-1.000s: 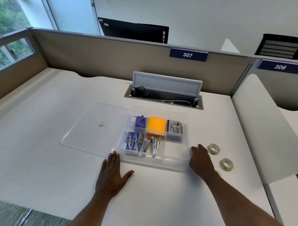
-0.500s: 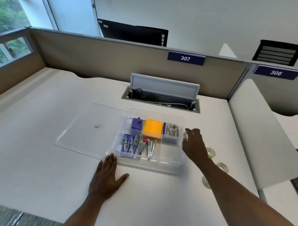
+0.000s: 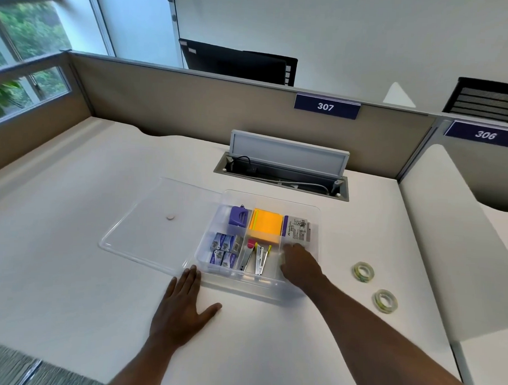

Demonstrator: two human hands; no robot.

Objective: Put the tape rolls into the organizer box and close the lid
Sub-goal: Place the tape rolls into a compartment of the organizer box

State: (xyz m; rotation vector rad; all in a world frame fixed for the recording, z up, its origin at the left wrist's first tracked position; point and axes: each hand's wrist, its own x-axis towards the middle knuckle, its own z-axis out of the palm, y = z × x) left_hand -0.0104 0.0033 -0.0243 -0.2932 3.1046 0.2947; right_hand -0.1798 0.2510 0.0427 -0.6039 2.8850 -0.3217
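The clear organizer box (image 3: 244, 288) stands open mid-desk, its compartments holding staple boxes, staplers, orange sticky notes and a purple item. Its clear lid (image 3: 146, 231) lies flat on the desk against the box's left side. My right hand (image 3: 300, 267) reaches palm down into the front-right compartment, fingers curled over a pale tape roll (image 3: 283, 261) that is mostly hidden. Two more tape rolls (image 3: 363, 272) (image 3: 385, 300) lie on the desk to the right of the box. My left hand (image 3: 183, 308) rests flat on the desk at the box's front-left corner, fingers spread.
An open cable hatch (image 3: 282, 176) with its flap raised sits behind the box. Beige partition walls (image 3: 192, 108) close off the back and left. A white side panel (image 3: 454, 244) rises just right of the loose rolls.
My right hand lifted from the desk beside the box with a pale roll, passed over the right rim, and now sits low in the front-right compartment. The left hand stayed put.
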